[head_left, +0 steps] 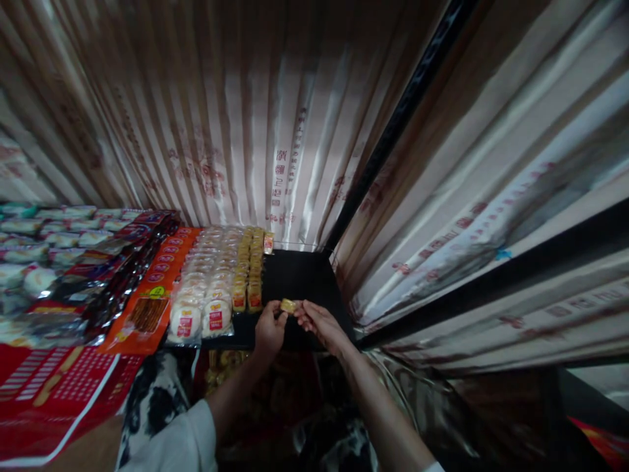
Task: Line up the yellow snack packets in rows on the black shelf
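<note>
Over the black shelf [299,272] I hold one small gold-wrapped snack packet [288,305] between both hands. My left hand [270,328] pinches its left end with thumb and fingers. At its other end, my right hand [319,322] has its fingertips closed on the wrapper. Just left of my hands, small gold packets [247,275] stand in two narrow rows, with a single red-and-gold packet [268,242] at the back. Beside them run two rows of round white snacks in clear wrappers with red labels [216,314].
Orange snack bags [152,301] and dark and white packages [73,262] cover the left side. A red bag [54,393] lies at the lower left. More gold packets [219,367] show below the shelf edge. Printed curtains [280,131] and a black metal post [393,137] stand behind.
</note>
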The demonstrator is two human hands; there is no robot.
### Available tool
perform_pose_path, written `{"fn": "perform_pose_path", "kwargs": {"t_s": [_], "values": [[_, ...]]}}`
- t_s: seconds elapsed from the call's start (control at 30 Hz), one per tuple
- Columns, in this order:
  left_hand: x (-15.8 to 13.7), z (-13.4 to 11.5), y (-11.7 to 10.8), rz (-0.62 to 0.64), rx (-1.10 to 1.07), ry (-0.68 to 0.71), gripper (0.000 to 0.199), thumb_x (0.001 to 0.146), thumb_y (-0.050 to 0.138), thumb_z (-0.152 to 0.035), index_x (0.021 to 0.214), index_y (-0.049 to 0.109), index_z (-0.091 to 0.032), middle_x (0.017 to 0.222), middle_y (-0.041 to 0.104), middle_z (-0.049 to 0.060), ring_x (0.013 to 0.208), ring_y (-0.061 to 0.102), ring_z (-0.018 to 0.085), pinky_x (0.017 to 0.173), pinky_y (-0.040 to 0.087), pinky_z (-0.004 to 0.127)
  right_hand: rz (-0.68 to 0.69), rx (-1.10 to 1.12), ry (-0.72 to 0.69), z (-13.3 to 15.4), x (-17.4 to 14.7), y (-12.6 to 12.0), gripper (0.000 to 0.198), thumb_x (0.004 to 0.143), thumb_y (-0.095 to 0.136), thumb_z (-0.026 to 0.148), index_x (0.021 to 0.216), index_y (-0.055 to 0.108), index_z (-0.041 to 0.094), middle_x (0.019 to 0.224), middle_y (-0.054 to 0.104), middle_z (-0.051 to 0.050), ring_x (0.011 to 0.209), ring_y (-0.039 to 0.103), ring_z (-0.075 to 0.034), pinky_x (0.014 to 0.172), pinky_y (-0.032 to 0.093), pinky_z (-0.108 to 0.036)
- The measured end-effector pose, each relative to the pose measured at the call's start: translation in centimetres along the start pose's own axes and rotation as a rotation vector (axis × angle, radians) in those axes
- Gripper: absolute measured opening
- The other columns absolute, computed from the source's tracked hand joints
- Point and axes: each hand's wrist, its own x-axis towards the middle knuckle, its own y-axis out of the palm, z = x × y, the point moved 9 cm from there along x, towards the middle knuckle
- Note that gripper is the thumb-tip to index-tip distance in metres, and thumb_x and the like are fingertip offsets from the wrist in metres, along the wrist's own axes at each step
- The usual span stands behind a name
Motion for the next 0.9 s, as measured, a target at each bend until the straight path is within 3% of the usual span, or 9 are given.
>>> {"fn": "perform_pose_path", "kwargs": {"t_s": [0.27, 0.43, 0.63, 0.8, 0.9], "values": [[1.4, -0.6, 0.0, 0.045, 0.155, -0.089, 0.015, 0.083, 0.045, -0.023, 0.092, 0.055, -0.018, 0.090, 0.066, 0.004, 0.082, 0.062, 0.014, 0.078, 0.047, 0.027, -0.194, -0.446, -0.394, 0.2, 1.0, -1.3, 0.041, 0.062, 0.067, 0.034, 0.100, 0.066, 0.019, 0.090, 0.059, -0.005, 0.074, 0.056, -0.014, 0.064, 0.048, -0.026], [2.6, -0.7, 0.9, 0.028, 0.180, -0.103, 0.027, 0.083, 0.041, -0.019, 0.105, 0.055, -0.013, 0.103, 0.065, 0.010, 0.097, 0.061, 0.018, 0.089, 0.045, 0.030, -0.275, -0.537, -0.452, 0.6, 2.8, -1.4, 0.033, 0.074, 0.056, 0.037, 0.100, 0.064, 0.019, 0.088, 0.061, -0.006, 0.077, 0.058, -0.017, 0.061, 0.050, -0.026], [5.0, -1.8, 1.8, -0.066, 0.122, -0.121, 0.042, 0.082, 0.042, -0.015, 0.122, 0.049, -0.008, 0.131, 0.050, 0.015, 0.124, 0.044, 0.019, 0.107, 0.030, 0.030, -0.378, -0.605, -0.478, 1.8, 7.6, -1.1, 0.033, 0.077, 0.051, 0.034, 0.104, 0.062, 0.018, 0.092, 0.064, -0.007, 0.081, 0.061, -0.019, 0.073, 0.050, -0.032], [8.3, -1.3, 2.5, -0.077, -0.014, -0.200, 0.040, 0.085, 0.041, -0.023, 0.121, 0.051, -0.009, 0.127, 0.053, 0.016, 0.119, 0.049, 0.022, 0.102, 0.037, 0.035, -0.357, -0.652, -0.570, 4.0, 12.0, 0.8, 0.033, 0.079, 0.048, 0.032, 0.105, 0.063, 0.018, 0.094, 0.065, -0.007, 0.086, 0.060, -0.020, 0.080, 0.047, -0.032], [10.4, -1.5, 2.2, -0.121, -0.041, -0.162, 0.039, 0.086, 0.039, -0.023, 0.122, 0.051, -0.013, 0.123, 0.057, 0.015, 0.113, 0.055, 0.023, 0.095, 0.043, 0.037, -0.312, -0.688, -0.608, 5.0, 14.8, 2.1, 0.033, 0.080, 0.047, 0.031, 0.106, 0.063, 0.018, 0.091, 0.065, -0.006, 0.083, 0.059, -0.019, 0.077, 0.048, -0.030]]}}
